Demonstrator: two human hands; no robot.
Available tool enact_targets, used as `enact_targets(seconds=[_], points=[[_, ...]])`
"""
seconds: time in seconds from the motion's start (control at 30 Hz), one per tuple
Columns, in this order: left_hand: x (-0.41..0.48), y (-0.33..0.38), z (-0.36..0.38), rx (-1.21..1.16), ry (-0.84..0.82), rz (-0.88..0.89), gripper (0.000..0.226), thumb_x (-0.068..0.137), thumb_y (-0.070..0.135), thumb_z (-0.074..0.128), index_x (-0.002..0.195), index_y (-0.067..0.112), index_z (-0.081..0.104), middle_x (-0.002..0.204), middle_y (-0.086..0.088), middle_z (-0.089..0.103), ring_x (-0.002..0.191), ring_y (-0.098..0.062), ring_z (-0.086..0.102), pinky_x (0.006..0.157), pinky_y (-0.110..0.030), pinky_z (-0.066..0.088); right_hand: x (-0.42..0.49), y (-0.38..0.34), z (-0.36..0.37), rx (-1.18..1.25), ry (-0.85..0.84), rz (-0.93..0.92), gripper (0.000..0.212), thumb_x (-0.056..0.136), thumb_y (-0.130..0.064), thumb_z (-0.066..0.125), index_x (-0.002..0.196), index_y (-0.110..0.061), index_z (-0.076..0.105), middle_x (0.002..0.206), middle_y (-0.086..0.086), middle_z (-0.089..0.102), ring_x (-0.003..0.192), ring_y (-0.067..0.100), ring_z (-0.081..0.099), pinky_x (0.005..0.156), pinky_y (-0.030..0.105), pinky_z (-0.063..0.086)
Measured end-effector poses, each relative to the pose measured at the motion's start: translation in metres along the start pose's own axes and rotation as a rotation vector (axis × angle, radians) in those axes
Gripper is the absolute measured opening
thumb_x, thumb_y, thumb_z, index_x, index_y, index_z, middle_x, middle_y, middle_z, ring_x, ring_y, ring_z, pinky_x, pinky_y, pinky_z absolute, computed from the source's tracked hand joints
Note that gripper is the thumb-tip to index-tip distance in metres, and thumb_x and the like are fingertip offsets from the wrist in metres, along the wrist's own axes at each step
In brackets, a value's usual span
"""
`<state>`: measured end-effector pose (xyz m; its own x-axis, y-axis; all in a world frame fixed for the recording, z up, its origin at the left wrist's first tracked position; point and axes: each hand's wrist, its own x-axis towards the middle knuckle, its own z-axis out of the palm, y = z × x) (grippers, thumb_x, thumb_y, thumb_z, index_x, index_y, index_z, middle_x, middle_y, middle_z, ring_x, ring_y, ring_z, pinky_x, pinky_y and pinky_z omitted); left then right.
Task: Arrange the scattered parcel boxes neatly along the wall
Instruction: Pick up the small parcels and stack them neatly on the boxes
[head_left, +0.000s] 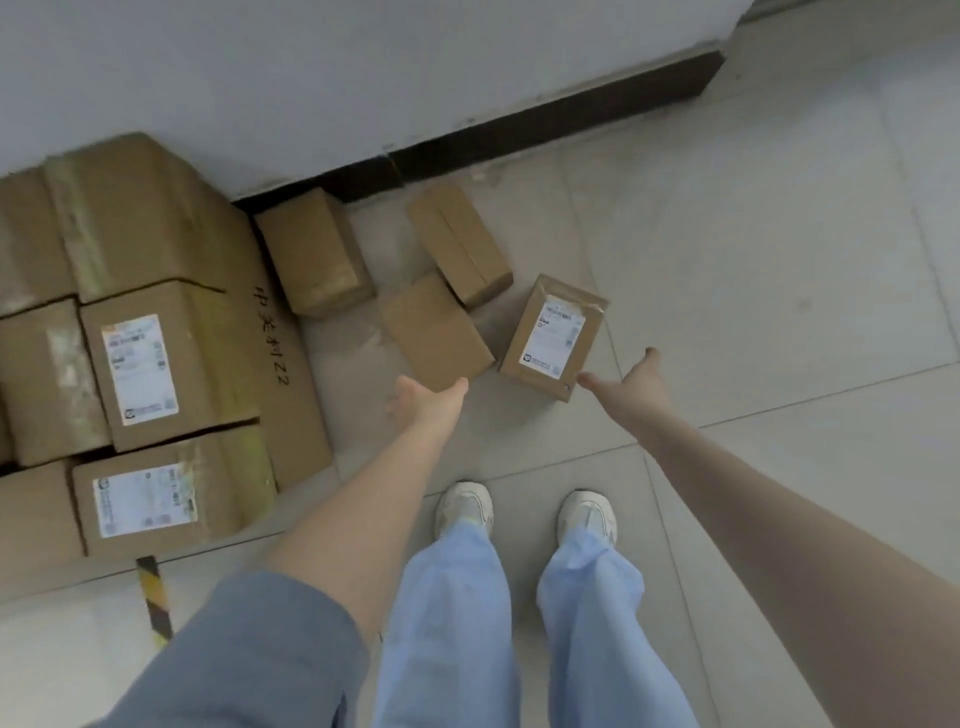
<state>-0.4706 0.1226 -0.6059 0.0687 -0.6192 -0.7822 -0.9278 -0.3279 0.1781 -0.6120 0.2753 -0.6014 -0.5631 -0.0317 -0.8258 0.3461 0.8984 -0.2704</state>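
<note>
Several small brown parcel boxes lie scattered on the tiled floor below the grey wall (363, 78). One plain box (314, 252) sits against the dark skirting. Another plain box (460, 244) lies askew to its right. A third plain box (434, 332) lies in front of them. A box with a white label (553, 338) stands furthest right. My left hand (426, 402) reaches out open, its fingers at the near edge of the third plain box. My right hand (631, 379) is spread open beside the labelled box's near right corner, holding nothing.
A stack of large cartons (140, 338), some with white labels, fills the left side up to the wall. A yellow-black striped strip (153, 597) lies on the floor by them. My feet in white shoes (524, 512) stand just behind the small boxes. Bare tiles (779, 260) extend right.
</note>
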Motion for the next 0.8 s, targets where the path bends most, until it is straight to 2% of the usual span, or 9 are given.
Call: enact_targets(seconds=[0.17, 0.23, 0.3, 0.37, 0.5, 0.67, 0.8], points=[[0.110, 0.001, 0.060, 0.024, 0.043, 0.001, 0.097, 0.076, 0.053, 0.069, 0.148, 0.018, 0.014, 0.150, -0.013, 0.027, 0.139, -0.031, 0.028, 0.106, -0.042, 0.032, 0.119, 0.016, 0.070, 0.021, -0.024, 0.049, 0.124, 0.060, -0.052, 0.078, 0.150, -0.027, -0.004, 0.150, 0.012, 0.030, 0.136, 0.032, 0.034, 0.105, 0.049, 0.038], [0.153, 0.006, 0.078, -0.021, 0.052, -0.053, 0.114, 0.070, 0.059, 0.072, 0.152, 0.022, 0.002, 0.156, -0.011, 0.016, 0.143, -0.031, 0.020, 0.110, -0.047, 0.028, 0.159, 0.009, 0.093, 0.027, -0.006, 0.044, 0.132, 0.051, -0.057, 0.080, 0.150, -0.032, -0.003, 0.150, 0.014, 0.028, 0.137, 0.030, 0.031, 0.104, 0.047, 0.038], [0.183, 0.012, 0.098, -0.067, 0.044, -0.103, 0.127, 0.062, 0.065, 0.075, 0.152, 0.026, -0.006, 0.159, -0.010, 0.006, 0.144, -0.033, 0.017, 0.112, -0.050, 0.026, 0.188, -0.004, 0.115, -0.028, 0.002, 0.060, 0.136, 0.055, -0.062, 0.080, 0.149, -0.033, -0.015, 0.156, 0.021, 0.006, 0.143, 0.035, 0.014, 0.109, 0.051, 0.028], [0.198, 0.020, 0.119, -0.045, 0.046, -0.144, 0.135, 0.058, 0.068, 0.075, 0.150, 0.028, -0.015, 0.159, -0.014, -0.005, 0.145, -0.038, 0.007, 0.114, -0.054, 0.017, 0.206, -0.016, 0.135, -0.064, 0.042, 0.080, 0.142, 0.055, -0.066, 0.078, 0.144, -0.034, -0.029, 0.154, 0.026, -0.018, 0.145, 0.040, 0.002, 0.110, 0.058, 0.020], [0.211, 0.030, 0.149, 0.002, 0.146, -0.235, 0.139, 0.058, 0.070, 0.072, 0.144, 0.030, -0.029, 0.154, -0.024, -0.019, 0.142, -0.046, -0.009, 0.112, -0.061, 0.005, 0.224, -0.018, 0.161, -0.077, 0.146, 0.019, 0.145, 0.052, -0.074, 0.074, 0.141, -0.036, -0.033, 0.150, 0.025, -0.029, 0.144, 0.037, -0.009, 0.109, 0.061, 0.013], [0.220, 0.027, 0.154, -0.036, 0.153, -0.221, 0.135, 0.063, 0.063, 0.074, 0.145, 0.031, -0.028, 0.152, -0.027, -0.022, 0.143, -0.043, -0.013, 0.111, -0.062, 0.003, 0.229, -0.011, 0.165, -0.080, 0.150, -0.021, 0.144, 0.051, -0.074, 0.072, 0.138, -0.039, -0.036, 0.150, 0.023, -0.030, 0.143, 0.037, -0.014, 0.111, 0.058, 0.011], [0.221, 0.029, 0.152, -0.018, 0.147, -0.231, 0.135, 0.063, 0.062, 0.074, 0.145, 0.030, -0.028, 0.152, -0.028, -0.021, 0.143, -0.044, -0.011, 0.111, -0.061, 0.002, 0.234, -0.022, 0.159, -0.213, 0.130, -0.083, 0.145, 0.052, -0.071, 0.075, 0.138, -0.038, -0.037, 0.150, 0.023, -0.030, 0.144, 0.036, -0.014, 0.111, 0.057, 0.008]])
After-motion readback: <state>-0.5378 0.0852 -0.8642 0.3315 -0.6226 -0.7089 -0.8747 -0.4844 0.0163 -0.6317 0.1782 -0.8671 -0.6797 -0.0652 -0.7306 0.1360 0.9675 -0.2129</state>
